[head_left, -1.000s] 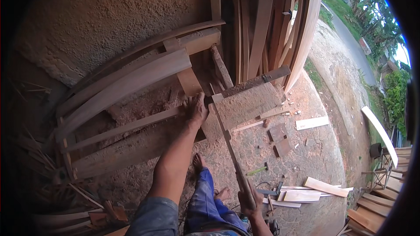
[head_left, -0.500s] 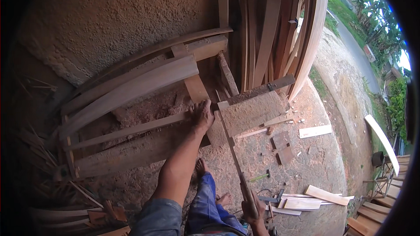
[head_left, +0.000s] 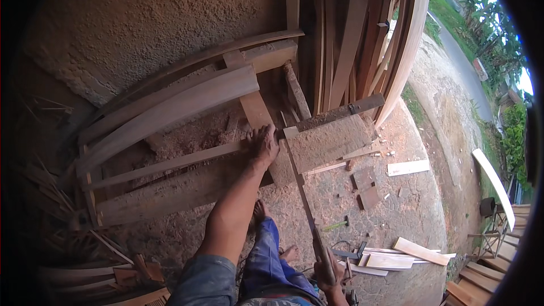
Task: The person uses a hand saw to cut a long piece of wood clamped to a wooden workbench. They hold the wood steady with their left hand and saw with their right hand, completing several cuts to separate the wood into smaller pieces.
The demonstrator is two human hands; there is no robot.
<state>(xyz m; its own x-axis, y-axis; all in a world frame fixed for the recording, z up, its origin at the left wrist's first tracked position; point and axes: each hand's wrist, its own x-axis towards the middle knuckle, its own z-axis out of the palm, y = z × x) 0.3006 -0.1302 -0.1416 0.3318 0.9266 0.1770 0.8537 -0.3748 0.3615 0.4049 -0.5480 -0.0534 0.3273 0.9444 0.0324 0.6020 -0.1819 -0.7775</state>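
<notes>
The left hand point(head_left: 264, 143) is curled over a long wooden strip point(head_left: 170, 165), which runs off to that hand's left along a low desk point(head_left: 331, 140) of dusty planks. The right hand point(head_left: 330, 272), nearer the body, is closed around the handle of what looks like a handsaw point(head_left: 309, 211), its narrow blade pointing away so that the far end lies just right of the left hand. The step in hand seems to be sawing at that spot, though whether the blade has bitten into the strip cannot be made out. A clean stroke would call for firm downward pressure from the left hand, fingers clear of the blade, and a straight pull and push from the right. Sawdust coats the desk on both sides of the left hand; ahead and to its left lies a pale curved plank point(head_left: 175, 114), with a rough wall point(head_left: 164, 17) beyond. Upright boards point(head_left: 345, 39) lean ahead and to its right. Beside the right hand, pale offcuts point(head_left: 391, 262) and a green-handled tool point(head_left: 335, 225) lie on the shaving-strewn floor point(head_left: 416, 209), open ground and plants farther right.
</notes>
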